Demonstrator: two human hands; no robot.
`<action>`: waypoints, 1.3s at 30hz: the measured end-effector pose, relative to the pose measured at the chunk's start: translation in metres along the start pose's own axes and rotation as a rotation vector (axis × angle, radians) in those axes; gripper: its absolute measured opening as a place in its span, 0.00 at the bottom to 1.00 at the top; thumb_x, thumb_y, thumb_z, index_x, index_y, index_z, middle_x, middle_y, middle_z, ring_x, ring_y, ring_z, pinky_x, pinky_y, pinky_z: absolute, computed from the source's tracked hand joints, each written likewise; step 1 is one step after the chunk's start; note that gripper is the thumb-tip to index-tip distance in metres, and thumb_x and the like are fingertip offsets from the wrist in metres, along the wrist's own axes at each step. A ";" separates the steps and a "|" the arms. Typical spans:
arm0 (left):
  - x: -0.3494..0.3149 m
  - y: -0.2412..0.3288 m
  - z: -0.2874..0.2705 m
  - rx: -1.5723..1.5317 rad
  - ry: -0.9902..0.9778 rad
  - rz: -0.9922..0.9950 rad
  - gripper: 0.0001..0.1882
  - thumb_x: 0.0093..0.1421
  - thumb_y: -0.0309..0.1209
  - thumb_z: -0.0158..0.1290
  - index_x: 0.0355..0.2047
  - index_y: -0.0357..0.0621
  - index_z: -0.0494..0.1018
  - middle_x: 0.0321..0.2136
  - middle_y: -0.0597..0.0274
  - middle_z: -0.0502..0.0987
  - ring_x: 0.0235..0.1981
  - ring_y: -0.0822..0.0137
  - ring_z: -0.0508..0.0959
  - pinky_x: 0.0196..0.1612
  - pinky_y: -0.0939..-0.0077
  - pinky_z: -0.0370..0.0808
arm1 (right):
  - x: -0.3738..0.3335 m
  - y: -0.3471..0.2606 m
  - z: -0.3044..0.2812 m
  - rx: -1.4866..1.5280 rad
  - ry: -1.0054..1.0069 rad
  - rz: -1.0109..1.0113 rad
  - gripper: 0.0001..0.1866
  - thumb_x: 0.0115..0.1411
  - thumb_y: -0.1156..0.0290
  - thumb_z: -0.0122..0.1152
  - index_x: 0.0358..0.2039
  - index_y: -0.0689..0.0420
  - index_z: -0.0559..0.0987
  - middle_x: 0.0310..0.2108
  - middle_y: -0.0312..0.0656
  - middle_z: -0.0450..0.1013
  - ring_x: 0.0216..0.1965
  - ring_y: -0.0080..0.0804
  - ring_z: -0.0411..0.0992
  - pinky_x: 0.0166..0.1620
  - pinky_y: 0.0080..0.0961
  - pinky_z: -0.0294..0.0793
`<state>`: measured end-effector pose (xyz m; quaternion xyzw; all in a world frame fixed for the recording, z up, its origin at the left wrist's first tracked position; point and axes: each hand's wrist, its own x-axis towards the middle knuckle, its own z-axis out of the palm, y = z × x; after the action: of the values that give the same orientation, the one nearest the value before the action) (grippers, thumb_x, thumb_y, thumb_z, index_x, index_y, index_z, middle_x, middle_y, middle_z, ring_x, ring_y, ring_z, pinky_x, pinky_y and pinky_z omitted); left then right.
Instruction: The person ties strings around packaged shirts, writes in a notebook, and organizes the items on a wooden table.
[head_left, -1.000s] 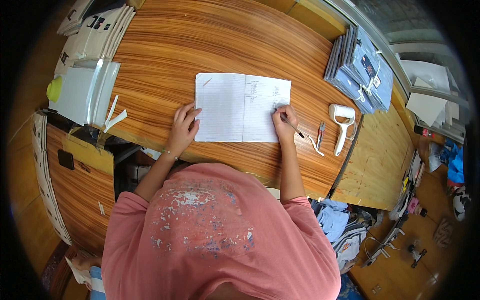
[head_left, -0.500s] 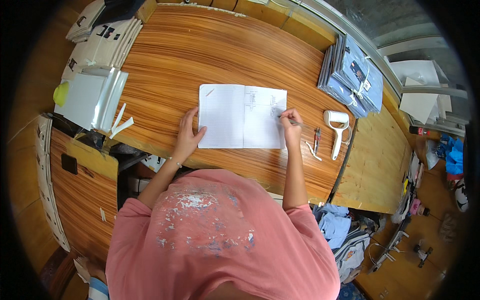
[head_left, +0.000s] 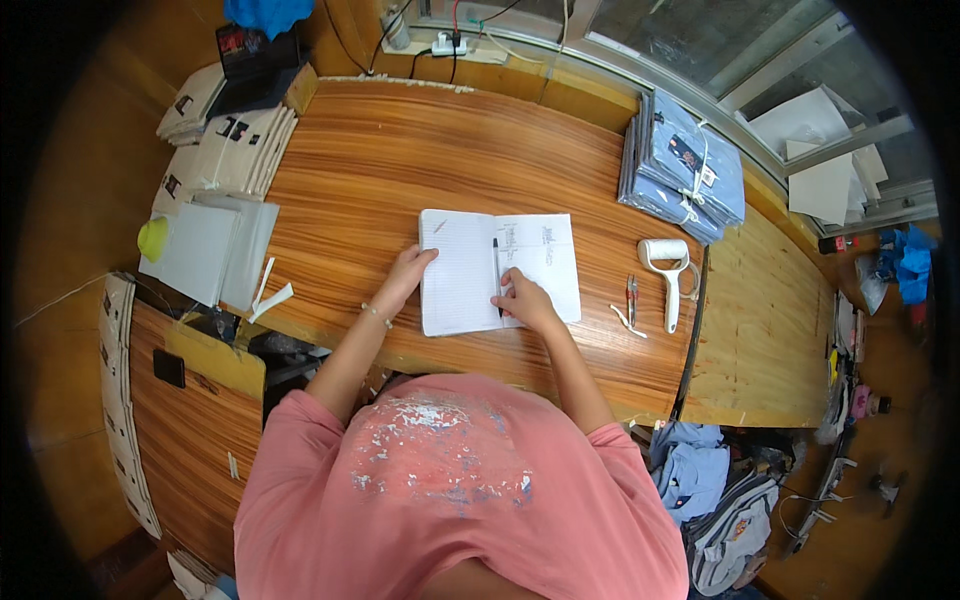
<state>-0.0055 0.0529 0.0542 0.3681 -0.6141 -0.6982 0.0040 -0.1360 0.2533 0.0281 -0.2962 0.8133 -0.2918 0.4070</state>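
An open ruled notebook [head_left: 455, 290] lies on the wood-grain table in front of me, with handwriting on the upper part of its right page. Along the centre fold runs a dark pen [head_left: 497, 262], pointing away from me. The bent fingers of my right hand [head_left: 528, 301] close round the pen's near end, low on the right page. My left hand [head_left: 404, 276] grips the notebook's left edge, thumb on top of the page; its other fingers are partly hidden.
Right of the notebook lie small red-handled snips [head_left: 631, 297], a white strip [head_left: 627, 321] and a white lint roller [head_left: 668, 275]. Tied, bagged blue garments [head_left: 682, 165] stand at the far right. Folded cream garments [head_left: 243, 150], white sheets [head_left: 195, 252] and a laptop [head_left: 255, 85] occupy the left.
My right hand has moved from the right page to the centre fold, bringing the pen there. My left hand has gone from lying beside the notebook to gripping its left edge. The view has shifted.
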 end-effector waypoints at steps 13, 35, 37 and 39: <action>0.058 0.005 0.164 0.571 -0.046 0.468 0.24 0.60 0.45 0.47 0.47 0.37 0.66 0.47 0.46 0.65 0.52 0.52 0.62 0.55 0.63 0.59 | 0.017 0.083 0.007 0.483 0.388 -0.228 0.11 0.57 0.69 0.50 0.36 0.64 0.73 0.27 0.47 0.74 0.30 0.39 0.72 0.37 0.32 0.71; 0.074 -0.021 0.059 1.377 -0.262 1.007 0.34 0.59 0.49 0.43 0.63 0.51 0.50 0.64 0.50 0.45 0.65 0.53 0.45 0.63 0.46 0.40 | -0.069 0.060 -0.018 0.337 0.540 -0.189 0.09 0.61 0.71 0.51 0.34 0.63 0.76 0.23 0.38 0.72 0.24 0.23 0.68 0.29 0.20 0.68; 0.086 -0.009 -0.002 1.481 -0.238 0.917 0.31 0.61 0.47 0.40 0.63 0.57 0.50 0.64 0.53 0.46 0.65 0.55 0.45 0.62 0.43 0.41 | -0.053 0.021 0.011 0.373 0.537 -0.246 0.09 0.61 0.71 0.51 0.33 0.63 0.76 0.23 0.38 0.72 0.25 0.24 0.68 0.31 0.22 0.69; 0.110 -0.004 -0.066 1.529 -0.245 0.865 0.27 0.64 0.45 0.36 0.63 0.62 0.49 0.64 0.56 0.47 0.65 0.57 0.46 0.62 0.41 0.41 | -0.027 -0.007 0.038 0.262 0.498 -0.290 0.07 0.59 0.74 0.52 0.32 0.62 0.77 0.28 0.42 0.72 0.33 0.31 0.70 0.39 0.26 0.69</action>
<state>-0.0494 -0.0527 -0.0032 -0.0716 -0.9940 -0.0688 -0.0451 -0.0891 0.2591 0.0277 -0.2737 0.7927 -0.5126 0.1841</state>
